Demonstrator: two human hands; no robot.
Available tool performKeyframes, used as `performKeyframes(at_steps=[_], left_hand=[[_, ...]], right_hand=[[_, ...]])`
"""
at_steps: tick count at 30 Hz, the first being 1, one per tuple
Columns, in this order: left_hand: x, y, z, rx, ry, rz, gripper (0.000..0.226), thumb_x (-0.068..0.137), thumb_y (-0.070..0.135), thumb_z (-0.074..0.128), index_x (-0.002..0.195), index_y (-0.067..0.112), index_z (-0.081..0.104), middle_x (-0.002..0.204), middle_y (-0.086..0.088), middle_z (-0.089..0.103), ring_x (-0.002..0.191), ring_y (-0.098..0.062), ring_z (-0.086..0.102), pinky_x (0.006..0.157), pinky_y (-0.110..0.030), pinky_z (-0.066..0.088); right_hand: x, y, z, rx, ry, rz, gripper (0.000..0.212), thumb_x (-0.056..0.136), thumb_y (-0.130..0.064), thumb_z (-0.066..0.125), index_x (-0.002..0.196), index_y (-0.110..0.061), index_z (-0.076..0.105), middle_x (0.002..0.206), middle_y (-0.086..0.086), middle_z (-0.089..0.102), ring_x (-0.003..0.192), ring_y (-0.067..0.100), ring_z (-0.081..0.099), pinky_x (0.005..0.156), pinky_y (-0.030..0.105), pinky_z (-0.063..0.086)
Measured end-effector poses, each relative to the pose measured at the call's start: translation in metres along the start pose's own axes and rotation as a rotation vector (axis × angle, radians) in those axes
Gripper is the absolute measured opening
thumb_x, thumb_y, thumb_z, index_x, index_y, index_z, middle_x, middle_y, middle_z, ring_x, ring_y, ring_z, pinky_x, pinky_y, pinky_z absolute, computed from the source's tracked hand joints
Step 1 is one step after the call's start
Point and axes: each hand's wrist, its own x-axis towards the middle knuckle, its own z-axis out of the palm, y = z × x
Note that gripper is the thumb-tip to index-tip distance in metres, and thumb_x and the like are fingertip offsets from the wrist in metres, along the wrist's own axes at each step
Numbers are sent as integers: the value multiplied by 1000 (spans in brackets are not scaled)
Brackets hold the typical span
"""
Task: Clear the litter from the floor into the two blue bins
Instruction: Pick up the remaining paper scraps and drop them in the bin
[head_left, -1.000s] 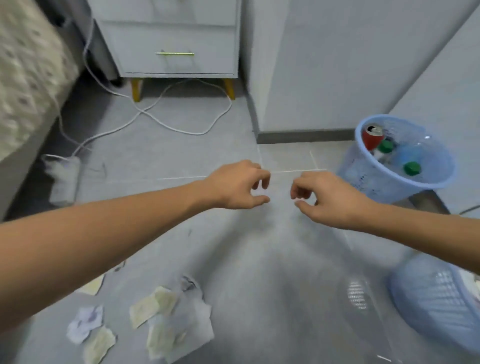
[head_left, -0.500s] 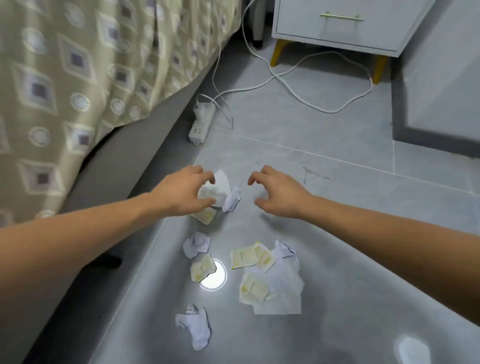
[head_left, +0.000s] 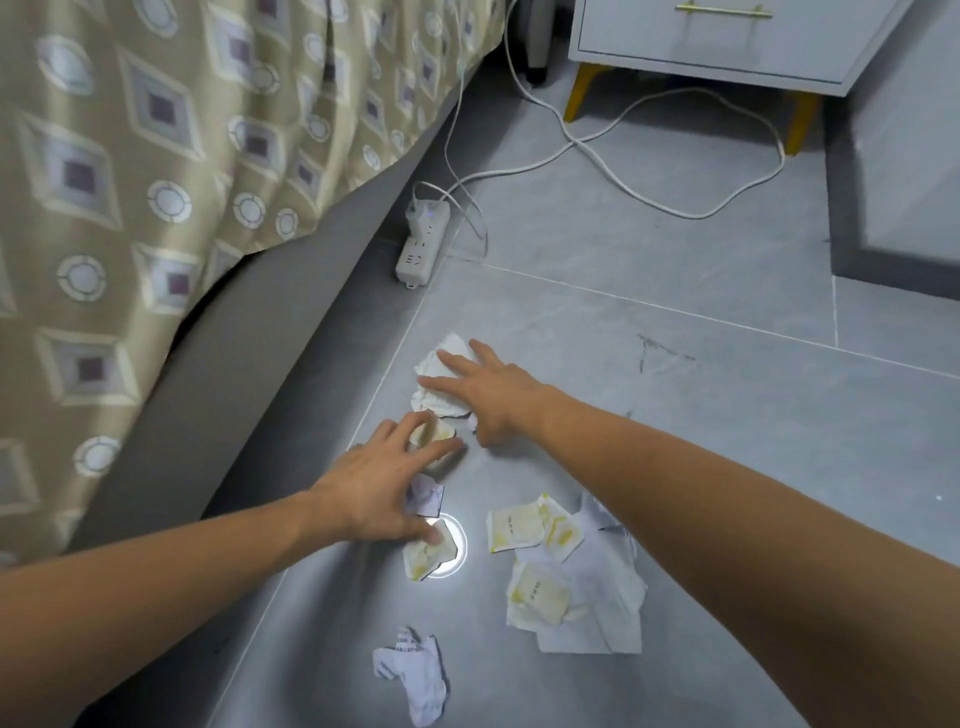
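crumpled white tissue (head_left: 435, 371) on the floor (head_left: 675, 415) is pressed under the spread right grip (head_left: 488, 387), while a yellowed scrap (head_left: 434, 431) is touched by the outstretched left grip (head_left: 379, 488).

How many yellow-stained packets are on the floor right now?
5 visible: one under the left hand's fingers, one by its thumb, two side by side, one lower on the white tissue. Others may hide under hands.

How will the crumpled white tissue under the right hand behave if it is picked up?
The crumpled white tissue looks thin and creased, so it is probably very light and floppy, and should squash in the right hand. It lies flat on the floor, so it is unlikely to roll, though it may slide if pushed.
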Motion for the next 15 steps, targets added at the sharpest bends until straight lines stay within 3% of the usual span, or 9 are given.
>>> performKeyframes(at_steps=[3,7,11,15], left_hand=[[6,-7,8,50,-9,-2,102,71,67,74,151,53,12,160,3,10,135,-26,28,96,-44,52],[15,-13,13,27,49,33,70,83,52,73,143,46,35,142,5,29,120,-22,35,88,-39,53],[21,-17,13,-72,95,64,40,87,37,72,123,38,55,126,8,36,111,-17,41,84,-34,51],[28,-13,10,-94,105,114,16,87,32,68,97,30,56,109,9,42,96,-13,45,74,-32,50]], right_hand=[[4,-4,6,-54,54,-25,78,87,-27,69,153,-42,29,158,-2,26,140,35,27,96,47,45],[-3,8,20,86,195,-11,46,89,-18,67,131,-29,51,129,5,42,117,30,41,69,36,39],[-18,25,34,194,242,20,27,92,-20,66,117,-21,58,115,7,51,106,30,47,69,34,35],[-40,46,44,290,292,91,18,92,-19,64,109,-17,62,104,6,54,98,32,52,70,36,41]])
